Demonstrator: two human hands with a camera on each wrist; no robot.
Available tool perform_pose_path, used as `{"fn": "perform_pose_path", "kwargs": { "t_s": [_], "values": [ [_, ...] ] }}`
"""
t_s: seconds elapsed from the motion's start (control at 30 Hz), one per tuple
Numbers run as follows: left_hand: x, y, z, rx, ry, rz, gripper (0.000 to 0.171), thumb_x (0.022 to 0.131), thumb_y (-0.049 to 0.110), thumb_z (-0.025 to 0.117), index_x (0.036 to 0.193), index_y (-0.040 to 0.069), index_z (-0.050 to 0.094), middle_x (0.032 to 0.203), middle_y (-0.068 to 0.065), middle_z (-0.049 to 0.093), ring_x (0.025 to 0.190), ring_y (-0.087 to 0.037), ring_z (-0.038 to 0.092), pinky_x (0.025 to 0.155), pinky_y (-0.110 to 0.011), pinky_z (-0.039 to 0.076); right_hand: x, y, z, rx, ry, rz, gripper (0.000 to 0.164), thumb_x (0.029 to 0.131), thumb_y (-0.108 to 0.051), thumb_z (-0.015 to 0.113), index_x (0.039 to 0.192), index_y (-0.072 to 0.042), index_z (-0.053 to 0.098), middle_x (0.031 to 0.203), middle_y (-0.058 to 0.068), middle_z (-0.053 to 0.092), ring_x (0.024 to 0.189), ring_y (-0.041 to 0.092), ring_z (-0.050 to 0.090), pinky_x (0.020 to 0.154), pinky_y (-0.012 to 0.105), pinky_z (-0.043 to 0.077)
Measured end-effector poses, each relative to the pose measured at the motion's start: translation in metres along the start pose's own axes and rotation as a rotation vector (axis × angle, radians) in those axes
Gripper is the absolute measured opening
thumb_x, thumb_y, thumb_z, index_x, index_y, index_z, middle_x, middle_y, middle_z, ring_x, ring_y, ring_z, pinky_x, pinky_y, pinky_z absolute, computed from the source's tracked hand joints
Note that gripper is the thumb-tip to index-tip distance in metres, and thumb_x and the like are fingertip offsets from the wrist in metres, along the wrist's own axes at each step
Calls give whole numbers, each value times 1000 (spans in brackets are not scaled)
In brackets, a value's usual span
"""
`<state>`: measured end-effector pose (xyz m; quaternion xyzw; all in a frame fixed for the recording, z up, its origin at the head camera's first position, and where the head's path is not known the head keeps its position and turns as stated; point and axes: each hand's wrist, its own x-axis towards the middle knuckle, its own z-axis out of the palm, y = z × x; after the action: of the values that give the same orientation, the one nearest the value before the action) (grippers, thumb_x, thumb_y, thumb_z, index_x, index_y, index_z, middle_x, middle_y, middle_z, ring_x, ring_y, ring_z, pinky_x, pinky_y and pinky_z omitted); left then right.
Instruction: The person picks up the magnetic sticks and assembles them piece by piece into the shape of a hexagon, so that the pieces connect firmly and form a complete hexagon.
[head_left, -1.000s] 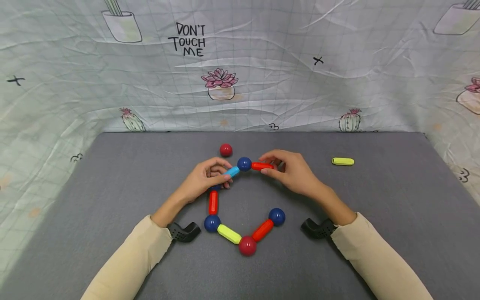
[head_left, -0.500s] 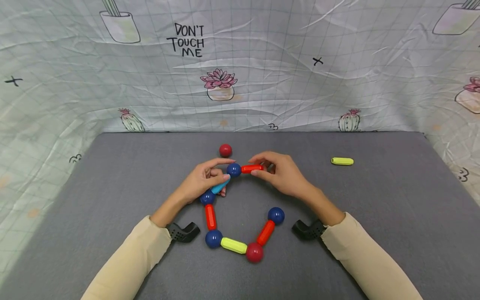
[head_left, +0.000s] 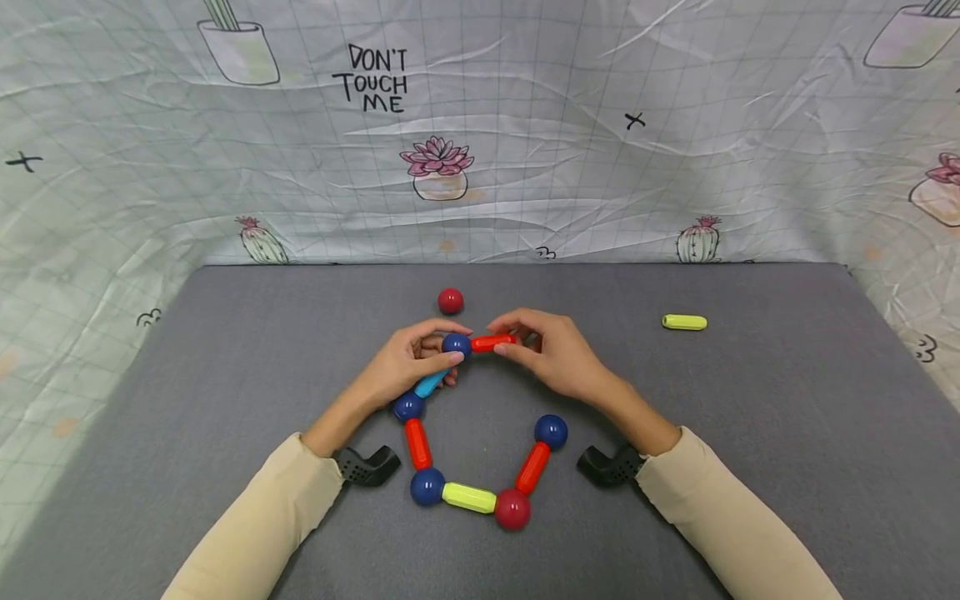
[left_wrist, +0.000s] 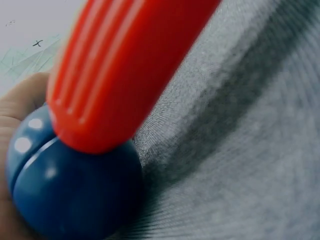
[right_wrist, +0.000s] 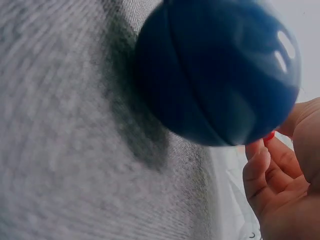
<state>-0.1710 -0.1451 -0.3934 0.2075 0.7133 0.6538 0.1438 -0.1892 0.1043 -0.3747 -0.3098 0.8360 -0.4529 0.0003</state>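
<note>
Joined sticks and balls form a curved chain on the grey table. My left hand (head_left: 405, 360) holds the blue ball (head_left: 455, 344) at its far end between thumb and fingers. From that ball a red stick (head_left: 486, 343) points right, its other end pinched by my right hand (head_left: 561, 354). A light blue stick (head_left: 431, 384), partly behind the left thumb, leads down to another blue ball (head_left: 408, 407). Below follow a red stick (head_left: 417, 443), a blue ball (head_left: 427, 487), a yellow stick (head_left: 468, 497), a red ball (head_left: 513, 509), a red stick (head_left: 532, 468) and the near-right end's blue ball (head_left: 551, 432).
Behind the left hand lies a loose red ball (head_left: 450, 301). A loose yellow stick (head_left: 684, 322) rests at the back right of the grey table (head_left: 750, 375). Printed cloth (head_left: 540, 167) hangs along the back and sides. Large blue ball (right_wrist: 220, 70) fills the right wrist view's top.
The right hand moved left with the red stick and the blue ball on it. The left hand's grip went from the light blue stick to that ball. The chain's near part slid toward me.
</note>
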Motion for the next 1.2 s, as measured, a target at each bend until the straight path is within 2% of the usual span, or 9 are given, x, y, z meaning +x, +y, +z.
{"fn": "perform_pose_path", "kwargs": {
  "t_s": [0.17,0.27,0.5,0.63,0.77,1.0,1.2],
  "values": [
    [-1,-1,1,92,25,0,31,91,14,67,121,9,60,81,-18,66,72,-28,65,65,-36,54,0,-2,2,14,-8,-1,23,89,-14,70,111,-11,69,94,-4,67,76,9,59,62,30,49],
    [-1,-1,2,114,35,-10,29,91,16,68,119,10,62,79,-16,67,71,-27,64,62,-35,55,1,-4,3,19,-13,-5,22,89,-14,69,111,-10,69,94,-4,68,77,9,60,62,30,49],
    [-2,1,4,77,55,-4,27,91,12,66,116,4,62,79,-19,65,70,-27,63,61,-33,54,4,-7,0,26,-49,7,23,91,-14,67,113,-9,67,98,-4,67,80,10,60,63,32,49],
    [-1,-3,3,77,65,-3,26,91,15,67,115,6,63,79,-17,66,69,-27,63,61,-34,54,8,-10,-8,-13,-102,25,25,96,-20,61,117,-9,65,105,-3,66,85,13,60,67,32,50],
    [0,-2,3,88,63,-1,26,91,13,67,115,4,63,79,-18,66,69,-28,63,60,-34,54,14,-11,-15,-55,-107,39,27,99,-24,56,119,-9,64,108,-1,66,90,16,60,70,34,50],
    [1,0,3,86,48,-7,26,92,12,65,115,3,62,85,-18,65,70,-26,63,61,-34,55,32,-13,-20,-107,-132,19,25,97,-15,59,121,-9,63,118,1,63,98,16,59,79,35,49],
    [-1,2,3,82,42,-14,26,92,11,64,115,1,61,83,-20,65,69,-27,63,62,-33,55,51,-20,-10,-144,-219,0,30,97,-11,57,127,-11,60,123,6,59,94,18,56,72,32,46]
  ]
}}
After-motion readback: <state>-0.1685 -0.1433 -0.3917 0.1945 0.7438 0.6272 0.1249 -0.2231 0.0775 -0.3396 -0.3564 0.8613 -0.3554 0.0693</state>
